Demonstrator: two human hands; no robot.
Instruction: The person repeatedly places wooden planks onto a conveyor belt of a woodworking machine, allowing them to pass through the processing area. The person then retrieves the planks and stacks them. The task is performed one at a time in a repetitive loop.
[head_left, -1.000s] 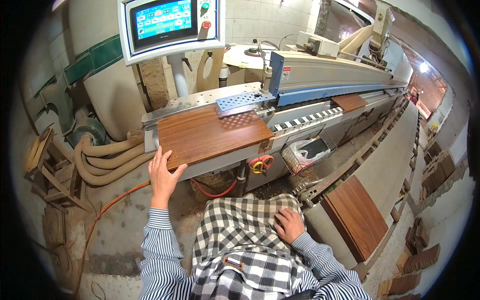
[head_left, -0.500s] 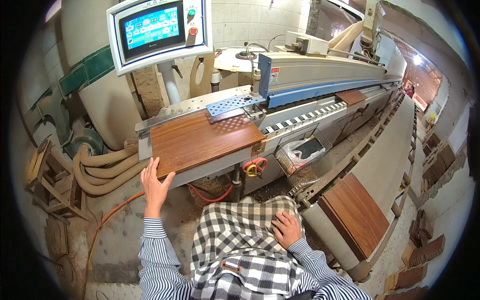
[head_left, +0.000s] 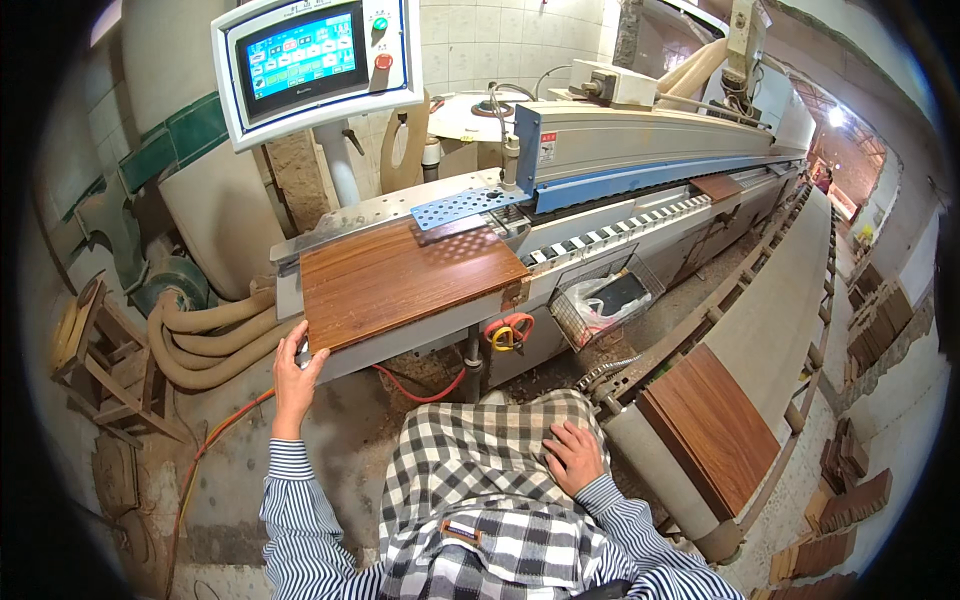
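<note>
A brown wood-grain board (head_left: 390, 290) lies flat on the infeed table of a long machine, its far side under a perforated blue plate (head_left: 455, 210). My left hand (head_left: 293, 375) is at the board's near left corner, thumb and fingers apart, fingertips against the edge and not wrapped round it. My right hand (head_left: 575, 458) rests flat on the black-and-white checked apron (head_left: 470, 470) over my lap, its fingers spread and holding nothing. Farther along the machine's track sits another brown board (head_left: 717, 187).
Stacked brown boards (head_left: 715, 430) lie on the conveyor (head_left: 770, 300) at my right. Red and yellow-handled scissors (head_left: 508, 333) hang below the table beside a wire basket (head_left: 607, 300). A control screen (head_left: 303, 60) stands at far left, above thick hoses (head_left: 215, 345).
My left hand has slid slightly down and left along the board's corner. The far board on the track has travelled away to the right. My right hand stays put.
</note>
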